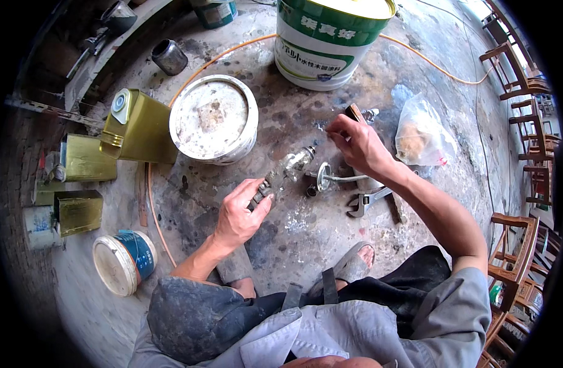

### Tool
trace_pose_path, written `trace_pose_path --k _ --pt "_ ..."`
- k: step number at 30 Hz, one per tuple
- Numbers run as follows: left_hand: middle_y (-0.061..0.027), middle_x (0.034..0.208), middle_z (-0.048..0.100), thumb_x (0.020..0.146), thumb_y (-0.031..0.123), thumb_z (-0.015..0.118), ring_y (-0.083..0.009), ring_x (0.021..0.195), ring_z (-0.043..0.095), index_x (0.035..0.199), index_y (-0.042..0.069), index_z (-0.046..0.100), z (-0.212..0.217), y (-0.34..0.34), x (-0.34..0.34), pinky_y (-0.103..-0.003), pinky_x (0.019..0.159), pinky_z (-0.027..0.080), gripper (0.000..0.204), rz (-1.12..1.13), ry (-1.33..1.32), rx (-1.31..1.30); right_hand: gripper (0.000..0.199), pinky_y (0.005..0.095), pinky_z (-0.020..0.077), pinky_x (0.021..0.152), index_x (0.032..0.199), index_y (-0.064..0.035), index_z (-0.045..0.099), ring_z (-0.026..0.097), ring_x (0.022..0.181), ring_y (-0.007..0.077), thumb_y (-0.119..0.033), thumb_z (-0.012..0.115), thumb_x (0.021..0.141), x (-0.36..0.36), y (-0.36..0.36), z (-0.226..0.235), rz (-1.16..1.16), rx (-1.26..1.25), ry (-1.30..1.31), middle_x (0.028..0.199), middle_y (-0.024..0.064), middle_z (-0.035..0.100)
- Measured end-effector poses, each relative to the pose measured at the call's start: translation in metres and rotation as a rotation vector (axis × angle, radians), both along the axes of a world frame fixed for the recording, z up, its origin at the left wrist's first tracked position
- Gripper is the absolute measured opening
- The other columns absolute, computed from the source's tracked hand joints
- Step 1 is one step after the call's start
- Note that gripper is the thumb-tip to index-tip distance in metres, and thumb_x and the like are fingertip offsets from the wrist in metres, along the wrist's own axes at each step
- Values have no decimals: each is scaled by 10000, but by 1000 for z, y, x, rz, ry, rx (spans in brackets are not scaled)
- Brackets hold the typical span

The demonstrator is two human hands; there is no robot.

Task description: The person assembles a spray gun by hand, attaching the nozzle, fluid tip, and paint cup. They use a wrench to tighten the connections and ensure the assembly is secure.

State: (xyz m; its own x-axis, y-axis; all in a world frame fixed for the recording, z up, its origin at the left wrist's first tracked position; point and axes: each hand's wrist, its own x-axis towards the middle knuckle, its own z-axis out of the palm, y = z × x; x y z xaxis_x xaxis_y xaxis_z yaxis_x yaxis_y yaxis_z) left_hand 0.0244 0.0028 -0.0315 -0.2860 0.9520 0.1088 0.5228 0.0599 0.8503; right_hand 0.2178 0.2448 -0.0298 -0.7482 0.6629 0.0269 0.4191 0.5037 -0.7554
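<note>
My left hand [238, 208] is closed around a small grey metal fitting [262, 194], its fingertips partly covering the part. Farther off to the right, my right hand [362, 144] pinches a short brown piece with a pale, wood-coloured edge [354, 113]; its kind is unclear. On the floor between the hands lie a shiny see-through or metallic piece [298, 159] and a round metal lid with a bent tube [324, 176]. An adjustable wrench [366, 201] rests below my right forearm, beside a dark, narrow bar [397, 208].
A white lidded bucket [247, 132] and a large green-and-white paint pail [318, 55] stand beyond the hands. Gold tins [147, 132] and a small tub [119, 270] are at left. A clear plastic bag [425, 138], an orange hose [410, 55] and wooden chairs [514, 257] lie rightward.
</note>
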Motion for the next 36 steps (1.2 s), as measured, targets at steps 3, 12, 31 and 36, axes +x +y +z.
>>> trace_pose_path --k 3,12,31,36 --pt "-177 972 669 894 72 699 -316 864 677 1114 -47 660 5 2 -2 -376 773 530 252 -5 -88 -45 206 405 570 731 1104 -47 684 692 815 340 -42 666 898 19 8 -14 145 226 -59 905 151 691" --pt "-85 833 623 920 134 692 -165 764 565 991 -21 646 -7 -7 -14 -317 722 479 177 10 -288 -147 471 352 565 804 1337 -104 637 654 991 257 -134 758 883 4 -15 30 409 49 39 1167 114 628" --pt "62 766 593 956 188 674 -33 698 473 1100 -5 687 8 -8 -10 -225 638 402 241 -1 -539 -253 92 403 512 859 844 -83 653 616 971 265 -119 720 793 -10 -31 39 557 530 -43 927 70 618" --pt "56 782 603 959 197 674 -35 704 480 1082 -9 688 9 -8 -10 -227 641 406 240 -22 -542 -288 105 406 513 862 850 -80 616 612 970 263 -127 698 803 -11 -32 36 570 589 -89 928 77 610"
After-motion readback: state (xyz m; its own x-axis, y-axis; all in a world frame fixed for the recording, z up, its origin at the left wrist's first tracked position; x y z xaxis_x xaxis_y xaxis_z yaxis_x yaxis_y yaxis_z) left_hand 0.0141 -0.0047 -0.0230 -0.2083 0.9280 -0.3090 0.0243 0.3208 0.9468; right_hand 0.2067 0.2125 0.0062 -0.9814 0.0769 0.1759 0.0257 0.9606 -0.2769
